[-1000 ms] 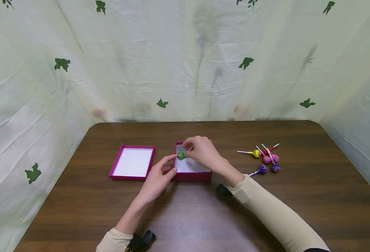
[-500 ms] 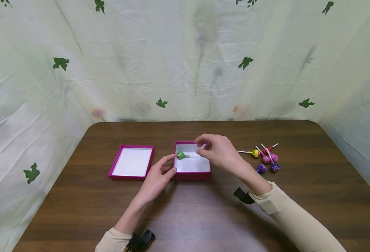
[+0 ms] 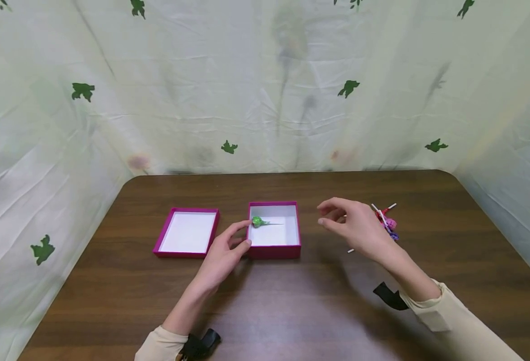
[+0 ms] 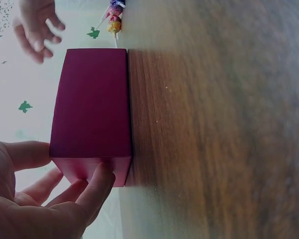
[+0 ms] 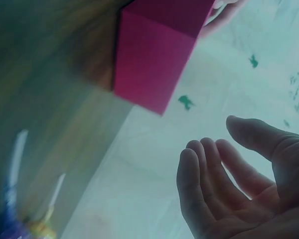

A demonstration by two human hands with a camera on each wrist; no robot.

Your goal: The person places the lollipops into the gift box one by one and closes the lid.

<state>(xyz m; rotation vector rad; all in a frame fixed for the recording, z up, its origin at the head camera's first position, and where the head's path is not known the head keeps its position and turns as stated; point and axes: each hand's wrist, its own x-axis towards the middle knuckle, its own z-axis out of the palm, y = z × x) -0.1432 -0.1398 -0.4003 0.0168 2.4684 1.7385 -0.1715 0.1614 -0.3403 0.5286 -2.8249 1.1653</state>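
- Has green lollipop (image 3: 257,222) in box (image 3: 274,253), toward far edge of table (image 3: 269,311).
- Touches box with left hand (image 3: 221,256), spread.
- Hovers with right hand (image 3: 360,226), loosely parted.
- Shows yellow candy (image 4: 114,26) in wrist views only.

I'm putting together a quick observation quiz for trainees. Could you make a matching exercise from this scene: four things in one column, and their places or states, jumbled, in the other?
Column one:
1. Green lollipop
2. Pink-rimmed lid
3. Left hand
4. Right hand

Column two:
A. Touching the outside of the box
B. Lying inside the box
C. Raised to the right of the box, holding nothing
D. Flat on the table, left of the box, white inside facing up

Right pairs: 1-B, 2-D, 3-A, 4-C
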